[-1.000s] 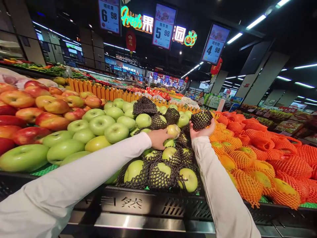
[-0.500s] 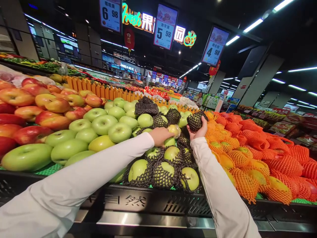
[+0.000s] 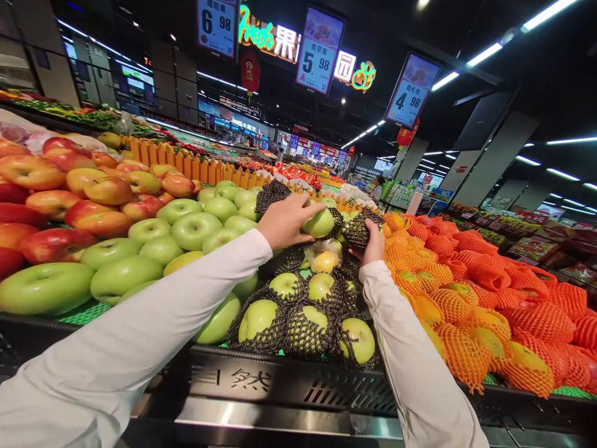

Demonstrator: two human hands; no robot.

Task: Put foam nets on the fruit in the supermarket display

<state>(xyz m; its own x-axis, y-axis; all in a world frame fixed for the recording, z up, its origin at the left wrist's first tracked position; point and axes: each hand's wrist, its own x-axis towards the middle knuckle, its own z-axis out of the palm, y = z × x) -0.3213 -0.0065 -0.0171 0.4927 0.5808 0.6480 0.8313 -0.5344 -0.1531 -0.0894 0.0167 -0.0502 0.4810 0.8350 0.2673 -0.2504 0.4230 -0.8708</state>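
My left hand [image 3: 288, 221] is closed around a bare green apple [image 3: 320, 222], fingers over its top and thumb beneath. Close on its right, my right hand [image 3: 373, 244] grips a rounded black foam fruit net [image 3: 356, 230]; what is inside it I cannot make out. Just below lies a yellowish fruit in clear plastic [image 3: 325, 260]. Several green apples in black nets [image 3: 308, 326] sit in rows at the front of the bin. Behind my left hand is a bunch of black nets [image 3: 270, 195], partly hidden.
Bare green apples [image 3: 196, 230] are heaped to the left, with red-yellow apples [image 3: 97, 193] beyond. On the right are fruits in orange nets [image 3: 459, 342] and red nets [image 3: 541, 302]. A black bin edge [image 3: 289, 379] runs along the front; price signs [image 3: 319, 53] hang overhead.
My left hand has risen from beside the plastic-wrapped fruit, lifting the green apple. My right hand has shifted slightly left and down with the black net, bringing the two closer.
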